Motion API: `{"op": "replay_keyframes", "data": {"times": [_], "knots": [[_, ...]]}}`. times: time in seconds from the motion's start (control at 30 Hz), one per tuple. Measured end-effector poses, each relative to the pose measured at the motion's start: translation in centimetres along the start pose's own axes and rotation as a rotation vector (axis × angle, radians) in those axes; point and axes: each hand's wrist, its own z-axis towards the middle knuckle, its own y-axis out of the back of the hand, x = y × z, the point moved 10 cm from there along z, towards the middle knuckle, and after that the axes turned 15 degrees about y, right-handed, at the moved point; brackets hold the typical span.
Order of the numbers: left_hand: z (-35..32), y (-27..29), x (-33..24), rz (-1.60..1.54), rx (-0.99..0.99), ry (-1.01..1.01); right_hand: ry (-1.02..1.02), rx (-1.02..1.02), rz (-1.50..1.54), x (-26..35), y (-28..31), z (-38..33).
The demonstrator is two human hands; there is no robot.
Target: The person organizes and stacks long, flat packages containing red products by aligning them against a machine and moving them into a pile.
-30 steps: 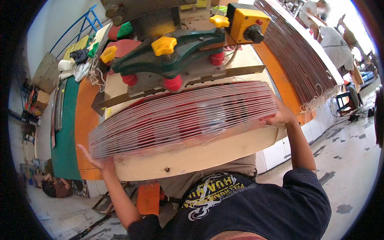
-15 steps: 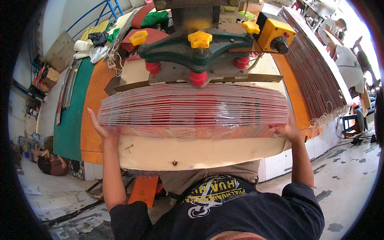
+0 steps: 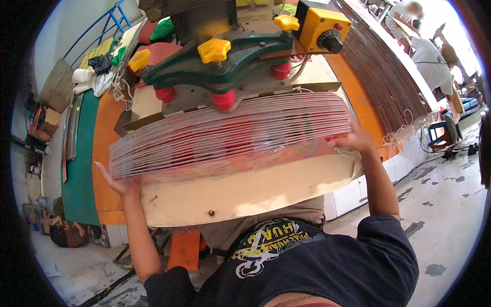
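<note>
A person in a black T-shirt (image 3: 312,261) steadies a long stack of thin, clear-wrapped red sheets (image 3: 225,140) between two bare hands at a workshop bench. The stack lies above a cream board (image 3: 255,192), directly in front of a dark green machine head (image 3: 220,69), its left end sitting lower in view than its right. At that left end, the left hand (image 3: 120,184) rests against the lower corner, a straight finger pointing outward beside the edge; the other fingers are partly hidden, and whether they curl around the sheets cannot be told. The right hand (image 3: 358,140), slightly blurred, clasps the opposite end, thumb bent over the front face, the remaining fingers out of sight behind it.

Above the stack, the machine carries yellow star-shaped knobs (image 3: 214,50) and red collars (image 3: 223,100), with a yellow control box (image 3: 325,30) bearing a black dial at its right. The orange bench top (image 3: 107,153) shows on both sides, bordered at left by a green mat (image 3: 81,148). A second, longer pile of sheets (image 3: 383,66) stretches along the right, loose string (image 3: 404,133) gathered at its near end. Beyond it, a co-worker in a pale shirt (image 3: 429,59) bends forward near the bright upper corner.
</note>
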Motion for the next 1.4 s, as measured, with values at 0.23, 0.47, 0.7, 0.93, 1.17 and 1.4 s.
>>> {"op": "replay_keyframes", "data": {"times": [0.23, 0.47, 0.7, 0.93, 1.17, 1.4], "knots": [[-1.4, -0.5, 0.3, 0.017, -0.079, -0.016, -0.037, -0.050, 0.093, -0.7, -0.7, -1.5], [-3.5, 0.0, -0.3, 0.012, -0.135, -0.008, 0.106, -0.031, -0.001, 0.6, -0.5, -0.5], [-8.1, -3.1, -2.1, 0.423, 0.329, -0.305, 0.003, -0.039, 0.241, 0.6, -1.6, -0.6], [-0.8, 15.3, -1.0, 1.102, 0.052, -0.091, 0.198, -0.011, 0.069, 1.3, -1.1, -0.1], [3.8, 10.5, -1.0, 1.337, 0.040, 0.041, 0.151, 0.012, 0.075, 1.2, -1.2, -0.1], [4.4, 9.9, -0.7, 1.333, 0.073, -0.057, 0.120, 0.021, 0.062, 0.4, -0.9, -0.7]]}}
